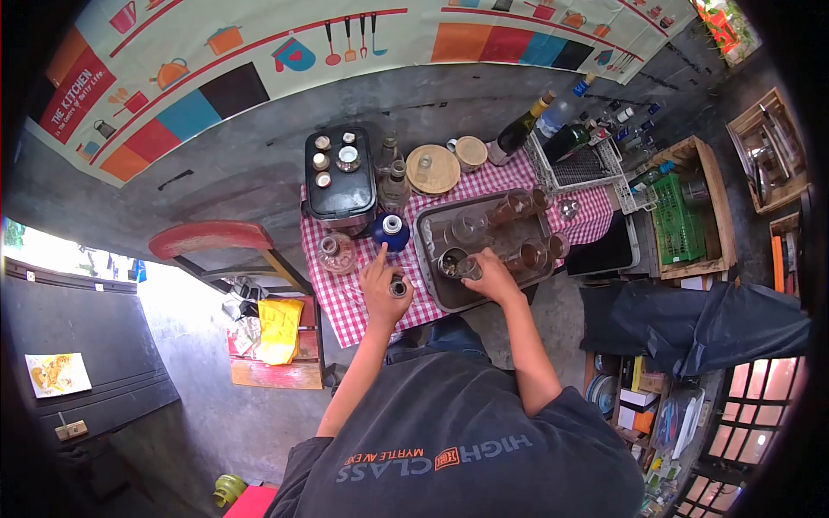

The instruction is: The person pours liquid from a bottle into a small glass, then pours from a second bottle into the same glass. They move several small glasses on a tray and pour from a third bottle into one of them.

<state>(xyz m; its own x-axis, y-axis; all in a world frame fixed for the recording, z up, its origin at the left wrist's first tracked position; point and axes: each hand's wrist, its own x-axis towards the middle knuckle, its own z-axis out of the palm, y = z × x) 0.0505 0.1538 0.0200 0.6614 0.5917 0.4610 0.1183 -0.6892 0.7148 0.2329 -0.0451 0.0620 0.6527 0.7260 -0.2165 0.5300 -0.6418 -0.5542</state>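
Observation:
My left hand [382,292] is closed around a small glass bottle [398,287] over the checkered cloth [345,302], its index finger stretched toward a round blue bottle [391,233]. My right hand [492,278] grips a small clear glass [469,268] at the near edge of the grey tray [449,300]. Touching or very near that glass is a metal cup [452,262] with something small inside. Several clear glasses [528,253] stand or lie in the tray. A round glass jar [336,253] is left of the blue bottle.
A black box [337,194] with small jars on top stands behind the jar. Round wooden boards [432,169], a dark bottle [521,129] and a wire rack [587,168] are at the back. A wooden chair [276,373] is left; a green crate [678,220] is right.

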